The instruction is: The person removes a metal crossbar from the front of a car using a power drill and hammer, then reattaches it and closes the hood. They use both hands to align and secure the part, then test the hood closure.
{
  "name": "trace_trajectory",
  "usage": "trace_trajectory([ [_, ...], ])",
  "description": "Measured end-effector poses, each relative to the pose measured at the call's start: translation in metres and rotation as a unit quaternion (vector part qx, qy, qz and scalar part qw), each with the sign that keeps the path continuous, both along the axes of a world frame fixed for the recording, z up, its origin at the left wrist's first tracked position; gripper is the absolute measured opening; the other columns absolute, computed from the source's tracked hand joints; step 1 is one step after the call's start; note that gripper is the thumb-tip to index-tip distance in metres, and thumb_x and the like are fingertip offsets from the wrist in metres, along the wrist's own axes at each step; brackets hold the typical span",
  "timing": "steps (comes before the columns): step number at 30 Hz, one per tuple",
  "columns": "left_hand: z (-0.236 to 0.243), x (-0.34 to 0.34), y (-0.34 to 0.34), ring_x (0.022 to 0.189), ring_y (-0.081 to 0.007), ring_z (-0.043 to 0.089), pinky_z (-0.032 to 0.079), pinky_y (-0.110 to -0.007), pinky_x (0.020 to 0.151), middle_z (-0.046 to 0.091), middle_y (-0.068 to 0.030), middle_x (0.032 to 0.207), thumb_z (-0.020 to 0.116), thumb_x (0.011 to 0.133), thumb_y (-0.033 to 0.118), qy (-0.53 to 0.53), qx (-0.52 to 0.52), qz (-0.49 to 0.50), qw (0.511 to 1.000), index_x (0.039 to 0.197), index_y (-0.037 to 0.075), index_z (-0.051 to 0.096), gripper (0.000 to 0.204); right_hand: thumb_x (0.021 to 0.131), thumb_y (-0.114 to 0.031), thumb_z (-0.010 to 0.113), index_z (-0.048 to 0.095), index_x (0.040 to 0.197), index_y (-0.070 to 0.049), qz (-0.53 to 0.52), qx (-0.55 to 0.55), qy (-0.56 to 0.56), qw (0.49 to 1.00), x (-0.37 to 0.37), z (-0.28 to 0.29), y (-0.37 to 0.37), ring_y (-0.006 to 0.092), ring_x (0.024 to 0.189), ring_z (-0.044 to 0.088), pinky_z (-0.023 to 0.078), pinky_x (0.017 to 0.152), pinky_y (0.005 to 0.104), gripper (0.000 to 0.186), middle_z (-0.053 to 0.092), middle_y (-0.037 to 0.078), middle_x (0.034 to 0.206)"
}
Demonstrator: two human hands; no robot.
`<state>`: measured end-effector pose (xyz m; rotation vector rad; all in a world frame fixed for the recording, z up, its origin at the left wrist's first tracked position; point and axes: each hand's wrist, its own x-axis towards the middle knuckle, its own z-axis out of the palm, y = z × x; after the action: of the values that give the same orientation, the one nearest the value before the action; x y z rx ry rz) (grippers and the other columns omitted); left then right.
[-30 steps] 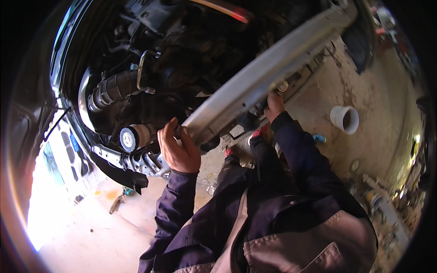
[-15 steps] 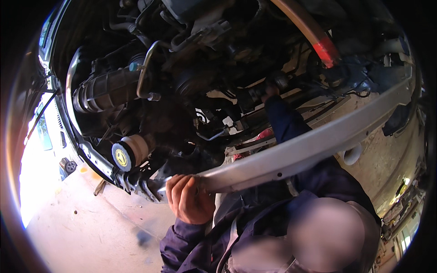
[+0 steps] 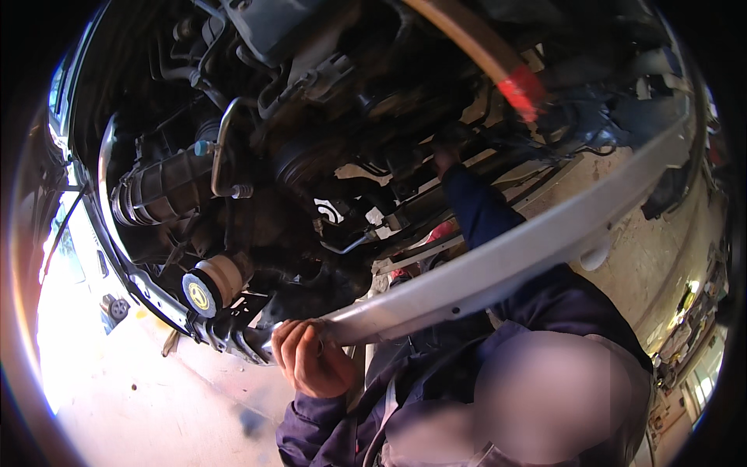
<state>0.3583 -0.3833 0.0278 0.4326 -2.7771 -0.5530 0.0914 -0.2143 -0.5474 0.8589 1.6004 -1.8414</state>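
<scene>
A long silver metal crossbar (image 3: 467,272) runs across the front of an open engine bay, rising toward the right. My left hand (image 3: 315,359) is closed round its left end, with the fingers curled over the upper edge. My right arm (image 3: 482,204) passes behind the crossbar and reaches down among the dark engine parts. At its end, my right hand (image 3: 445,158) is in deep shadow beside dark parts. Its fingers, and anything in them, are too dark to make out. A brown hose (image 3: 475,39) with a red end hangs above and to the right of that hand.
A ribbed black air duct (image 3: 167,187) and a bent metal pipe (image 3: 224,148) sit at the left of the bay. Below them is a reservoir with a round cap (image 3: 200,294). Pale floor (image 3: 187,397) lies at the lower left, and clutter (image 3: 689,342) lines the right edge.
The whole view has shifted a little, so the engine parts and crossbar appear farther left. My left hand stays on the crossbar, and my right hand remains deep in the bay.
</scene>
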Motion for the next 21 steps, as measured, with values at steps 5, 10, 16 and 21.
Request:
trace_trajectory([
  [5,-0.006,0.000,-0.003,0.101,-0.0452,0.070,0.057,-0.057,0.093,0.072,-0.0246,0.114,0.067,0.101,0.002,0.028,-0.017,-0.036,0.999,0.139,-0.005,0.060,0.040,0.110,-0.028,0.074,0.070,0.130,-0.014,0.003,-0.142,-0.033,0.989,0.024,0.104,0.042,0.0180,0.092,0.077,0.066,0.080,0.0376,0.025,0.078,0.005,0.110],
  [10,-0.019,0.002,-0.007,0.104,-0.0447,0.070,0.057,-0.056,0.094,0.074,-0.0256,0.119,0.068,0.098,-0.001,0.083,0.002,-0.060,0.995,0.139,-0.007,0.061,0.042,0.105,-0.018,0.075,0.070,0.141,-0.005,0.072,-0.136,0.153,0.976,0.106,0.236,0.112,0.0372,0.124,0.073,0.059,0.109,0.0489,0.039,0.077,0.014,0.132],
  [16,-0.012,-0.004,-0.007,0.101,-0.0430,0.070,0.057,-0.051,0.092,0.074,-0.0242,0.118,0.071,0.097,-0.002,0.134,-0.014,-0.116,0.984,0.142,-0.007,0.065,0.046,0.110,-0.025,0.073,0.077,0.117,-0.002,0.150,-0.038,0.133,0.979,0.202,0.384,0.146,0.0128,0.078,0.072,0.058,0.068,0.0317,0.025,0.075,0.003,0.092],
  [21,0.008,-0.005,-0.004,0.095,-0.0371,0.074,0.061,-0.043,0.086,0.074,-0.0232,0.116,0.070,0.104,0.001,0.134,0.099,-0.145,0.975,0.142,-0.003,0.066,0.039,0.110,-0.021,0.075,0.077,0.110,-0.001,0.098,-0.057,0.103,0.988,0.255,0.439,0.151,0.0087,0.073,0.067,0.054,0.065,0.0275,0.020,0.075,0.001,0.089],
])
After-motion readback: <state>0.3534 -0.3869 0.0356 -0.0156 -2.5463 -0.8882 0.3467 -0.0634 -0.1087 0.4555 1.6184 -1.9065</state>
